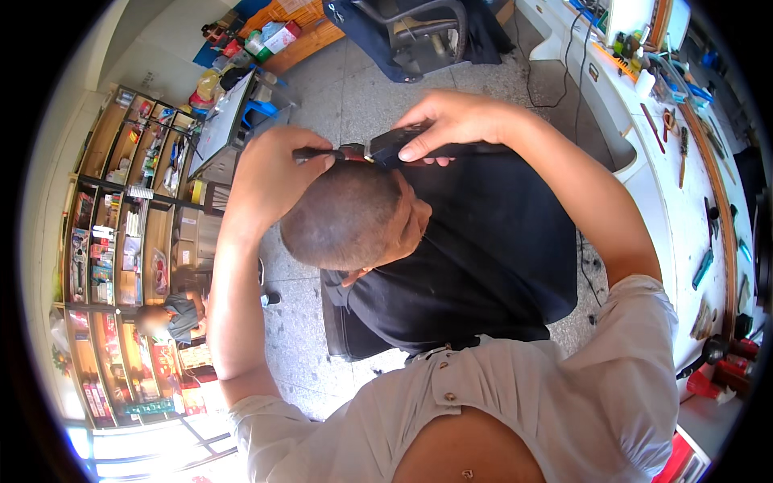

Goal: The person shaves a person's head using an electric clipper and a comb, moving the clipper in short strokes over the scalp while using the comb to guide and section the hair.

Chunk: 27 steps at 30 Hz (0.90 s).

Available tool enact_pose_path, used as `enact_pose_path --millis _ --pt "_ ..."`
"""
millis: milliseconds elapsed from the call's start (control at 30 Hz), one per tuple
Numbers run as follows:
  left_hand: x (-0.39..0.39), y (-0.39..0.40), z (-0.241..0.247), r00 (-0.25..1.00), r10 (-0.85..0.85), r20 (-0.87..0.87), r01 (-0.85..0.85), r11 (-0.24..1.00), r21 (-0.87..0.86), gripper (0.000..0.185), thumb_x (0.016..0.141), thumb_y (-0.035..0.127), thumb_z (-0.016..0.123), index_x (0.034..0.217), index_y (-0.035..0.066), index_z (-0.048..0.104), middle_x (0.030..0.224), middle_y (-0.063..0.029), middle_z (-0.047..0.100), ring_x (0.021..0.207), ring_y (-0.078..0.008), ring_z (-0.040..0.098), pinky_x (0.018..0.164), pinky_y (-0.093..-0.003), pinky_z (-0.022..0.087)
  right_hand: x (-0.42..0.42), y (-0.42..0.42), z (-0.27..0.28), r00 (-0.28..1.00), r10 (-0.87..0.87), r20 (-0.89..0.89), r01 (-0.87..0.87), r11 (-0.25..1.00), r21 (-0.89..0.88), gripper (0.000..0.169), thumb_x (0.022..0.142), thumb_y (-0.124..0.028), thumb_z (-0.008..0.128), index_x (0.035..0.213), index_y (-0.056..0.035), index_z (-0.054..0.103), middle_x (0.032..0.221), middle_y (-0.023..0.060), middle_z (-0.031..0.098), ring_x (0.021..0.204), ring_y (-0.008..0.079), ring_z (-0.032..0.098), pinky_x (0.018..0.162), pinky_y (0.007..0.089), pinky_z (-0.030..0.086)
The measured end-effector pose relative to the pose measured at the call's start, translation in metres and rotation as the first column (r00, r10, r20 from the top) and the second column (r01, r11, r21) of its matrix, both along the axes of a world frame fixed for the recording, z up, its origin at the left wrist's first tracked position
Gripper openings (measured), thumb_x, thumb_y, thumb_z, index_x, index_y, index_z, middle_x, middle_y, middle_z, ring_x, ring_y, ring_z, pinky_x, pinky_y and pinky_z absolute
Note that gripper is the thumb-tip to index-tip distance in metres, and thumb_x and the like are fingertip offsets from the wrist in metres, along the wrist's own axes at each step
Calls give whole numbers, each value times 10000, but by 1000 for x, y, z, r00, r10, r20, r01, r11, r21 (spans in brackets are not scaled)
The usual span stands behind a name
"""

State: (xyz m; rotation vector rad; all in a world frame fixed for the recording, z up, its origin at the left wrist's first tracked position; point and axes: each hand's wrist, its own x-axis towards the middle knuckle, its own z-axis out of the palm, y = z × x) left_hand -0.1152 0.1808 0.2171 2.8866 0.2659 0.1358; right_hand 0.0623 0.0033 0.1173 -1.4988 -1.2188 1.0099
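Before me sits a person in a black barber's cape (501, 235), whose head (341, 217) has closely cropped hair. My left hand (269, 169) pinches what looks like a dark comb (315, 154) at the far side of the head. The comb's teeth are hard to make out. In my right hand (456, 124) is a black hair clipper (389, 145), its cutting end pointing left toward the comb, close to the hair. Whether the clipper touches the comb cannot be seen clearly.
Along the right runs a white counter (652, 175) with combs, brushes and bottles. A cord (558, 99) hangs near it. Another barber chair (423, 30) stands ahead. On the left are stocked shelves (130, 241), a side table (220, 124) and another person (178, 317).
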Motion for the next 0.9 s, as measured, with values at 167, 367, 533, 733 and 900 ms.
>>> enact_pose_path --millis 167,367,533,733,900 --pt "-31 -9 12 989 -136 -61 126 980 -152 235 717 55 757 950 53 727 869 -86 660 836 -271 629 751 -351 494 -28 -46 -24 971 -223 83 220 974 45 485 796 -223 787 1209 -16 640 821 25 666 624 78 551 590 249 466" --pt "-54 -24 5 982 -170 87 162 983 87 234 690 49 762 920 59 716 846 -82 640 868 -285 588 777 -380 470 -63 -60 -56 935 -334 120 299 923 241 457 776 -270 778 1149 -31 666 826 62 678 716 143 615 703 290 496" --pt "-50 -34 1 964 -231 133 194 950 245 263 692 -9 752 948 42 716 851 -77 641 846 -253 585 753 -344 474 -76 -58 -54 916 -382 119 350 909 225 475 760 -285 780 1146 -32 664 935 110 710 847 194 670 793 304 502" --pt "-47 -42 2 951 -268 155 210 927 312 217 706 32 724 920 60 713 869 -67 633 866 -269 584 776 -371 492 -84 -61 -47 896 -399 192 381 916 128 499 760 -197 796 1190 -3 633 985 99 711 880 135 661 817 287 503" --pt "-47 -47 2 941 -292 169 221 912 346 234 689 8 733 918 49 711 862 -63 630 853 -260 583 755 -364 491 -86 -60 -48 871 -434 229 403 899 169 490 744 -243 797 1160 -33 646 951 113 711 862 178 676 790 302 507"
